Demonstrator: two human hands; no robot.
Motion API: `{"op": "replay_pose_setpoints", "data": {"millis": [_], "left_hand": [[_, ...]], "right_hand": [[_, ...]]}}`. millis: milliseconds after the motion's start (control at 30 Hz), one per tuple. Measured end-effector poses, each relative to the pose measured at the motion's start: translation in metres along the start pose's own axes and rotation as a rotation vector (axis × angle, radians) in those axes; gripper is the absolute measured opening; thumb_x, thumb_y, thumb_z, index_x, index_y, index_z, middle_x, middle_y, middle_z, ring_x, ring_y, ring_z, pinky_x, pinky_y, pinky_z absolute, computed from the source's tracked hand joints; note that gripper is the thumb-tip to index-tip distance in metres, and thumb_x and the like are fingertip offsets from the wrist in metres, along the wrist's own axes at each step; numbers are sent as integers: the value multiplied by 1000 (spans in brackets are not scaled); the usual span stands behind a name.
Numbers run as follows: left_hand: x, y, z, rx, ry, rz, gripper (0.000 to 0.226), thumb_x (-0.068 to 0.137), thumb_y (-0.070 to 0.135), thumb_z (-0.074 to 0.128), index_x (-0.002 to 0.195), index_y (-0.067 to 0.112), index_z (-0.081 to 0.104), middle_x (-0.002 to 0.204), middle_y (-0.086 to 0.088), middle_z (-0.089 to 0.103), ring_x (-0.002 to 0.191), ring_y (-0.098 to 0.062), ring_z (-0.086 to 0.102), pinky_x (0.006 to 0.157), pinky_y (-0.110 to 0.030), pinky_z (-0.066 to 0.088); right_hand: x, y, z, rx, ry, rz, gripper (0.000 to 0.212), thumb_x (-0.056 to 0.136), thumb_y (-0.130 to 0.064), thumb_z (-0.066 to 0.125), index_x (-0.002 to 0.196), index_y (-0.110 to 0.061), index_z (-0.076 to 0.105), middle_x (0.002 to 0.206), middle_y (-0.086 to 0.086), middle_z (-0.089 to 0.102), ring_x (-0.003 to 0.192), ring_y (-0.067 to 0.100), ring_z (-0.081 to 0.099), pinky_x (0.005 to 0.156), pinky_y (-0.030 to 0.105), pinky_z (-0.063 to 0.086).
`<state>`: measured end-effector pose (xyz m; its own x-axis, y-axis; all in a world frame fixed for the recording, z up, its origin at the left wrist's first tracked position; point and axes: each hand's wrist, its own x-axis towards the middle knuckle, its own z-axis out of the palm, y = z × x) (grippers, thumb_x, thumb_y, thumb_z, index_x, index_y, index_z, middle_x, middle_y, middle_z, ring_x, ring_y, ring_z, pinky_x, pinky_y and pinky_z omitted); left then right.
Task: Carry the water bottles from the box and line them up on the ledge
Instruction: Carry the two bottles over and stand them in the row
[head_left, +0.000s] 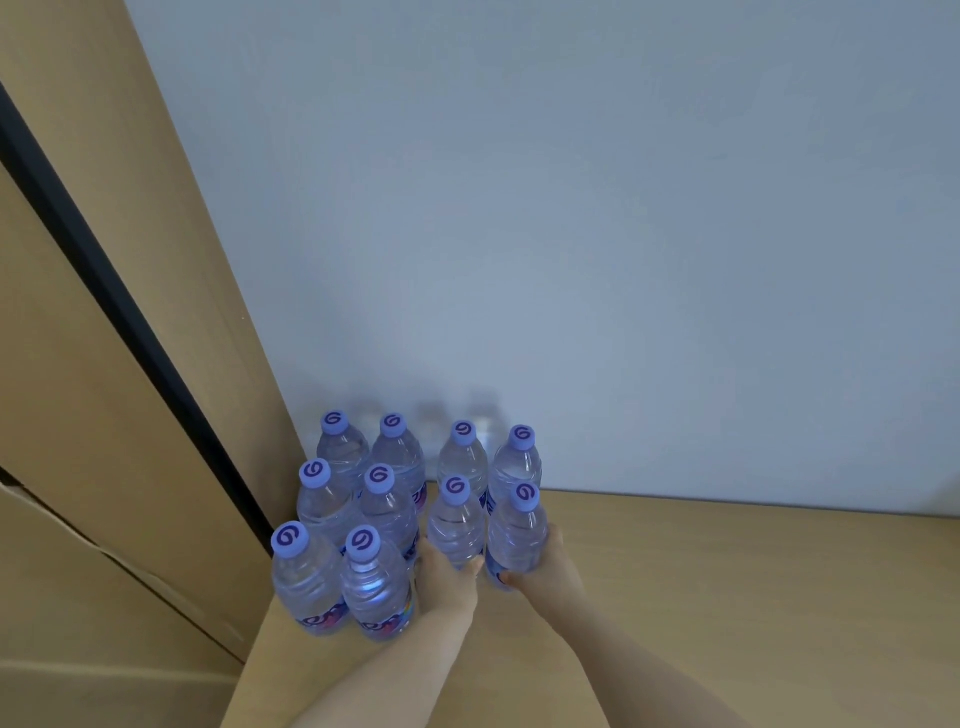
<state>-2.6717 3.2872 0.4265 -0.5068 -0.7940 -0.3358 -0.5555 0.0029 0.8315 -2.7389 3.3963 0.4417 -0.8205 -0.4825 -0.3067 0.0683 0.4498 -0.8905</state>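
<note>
Hands (449, 577) (545, 566) grip ribbed clear bottles (456, 525) (517, 535) | wooden ledge (727, 571)

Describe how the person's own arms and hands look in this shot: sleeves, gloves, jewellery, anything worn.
Both forearms are bare as far as the frame shows; no sleeve edge is visible. The left hand and right hand wear no gloves. No watch, bracelet or ring can be seen on either wrist or on the visible fingers. No markings or cables appear.
</note>
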Motion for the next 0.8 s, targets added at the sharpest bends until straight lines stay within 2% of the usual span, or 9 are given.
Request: {"op": "replay_pose_setpoints", "data": {"millis": [100,200,300,400,533,600,667,733,800], "left_hand": [[1,1,-1,24,-10,-5,64,81,15,75,131,-3,40,129,-19,56,121,-34,52,100,-40,42],[0,1,-3,41,-32,-12,67,81,19,75,131,-4,38,127,-20,57,119,-35,53,98,-42,44],[-3,-4,-9,153,-58,83,60,87,21,69,132,-3,39,128,-18,56,120,-32,53,98,-36,44],[-6,-10,-14,181,-61,188,58,90,13,63,139,0,35,131,-17,53,124,-30,50,102,-34,41],[-14,-14,-14,149,-86,205,58,92,8,58,143,2,32,135,-16,50,123,-30,49,98,-30,38],[-21,-16,-14,175,-128,171,59,93,5,54,145,3,27,136,-17,47,120,-31,51,92,-30,40],[-29,-20,-17,279,-206,118,48,94,5,47,140,3,30,126,-17,52,104,-29,58,78,-32,45],[-37,-27,-21,379,-279,130,33,95,7,42,128,9,39,106,-9,56,85,-23,57,65,-28,43],[-47,-36,-27,458,-329,146,14,95,10,39,106,16,45,93,-2,53,87,-24,58,68,-29,44]], "right_hand": [[-1,1,1,-1,16,3,25,63,-10,62,83,-6,47,83,12,51,67,19,41,60,30,40],[-4,6,3,-15,65,59,35,69,-15,68,97,-8,48,94,8,59,71,16,53,63,26,44],[-9,13,5,-55,115,97,38,78,-19,69,108,-14,47,96,-5,60,77,8,59,60,19,45],[-15,17,7,-126,164,143,36,85,-24,63,117,-16,49,90,-16,56,73,2,57,53,16,42],[-24,20,11,-250,185,179,40,92,-29,55,129,-16,48,101,-9,57,73,3,54,55,20,42],[-30,23,14,-315,178,168,38,94,-28,52,130,-15,51,103,-6,56,80,10,57,63,25,43],[-38,24,17,-361,146,158,34,94,-25,50,126,-14,55,109,-3,59,94,16,59,72,26,43],[-45,28,21,-389,102,148,28,93,-23,48,117,-13,58,106,-1,61,92,16,58,75,28,46],[-52,31,23,-425,46,142,26,92,-22,46,113,-14,59,102,-1,63,86,15,57,76,28,48]]}}
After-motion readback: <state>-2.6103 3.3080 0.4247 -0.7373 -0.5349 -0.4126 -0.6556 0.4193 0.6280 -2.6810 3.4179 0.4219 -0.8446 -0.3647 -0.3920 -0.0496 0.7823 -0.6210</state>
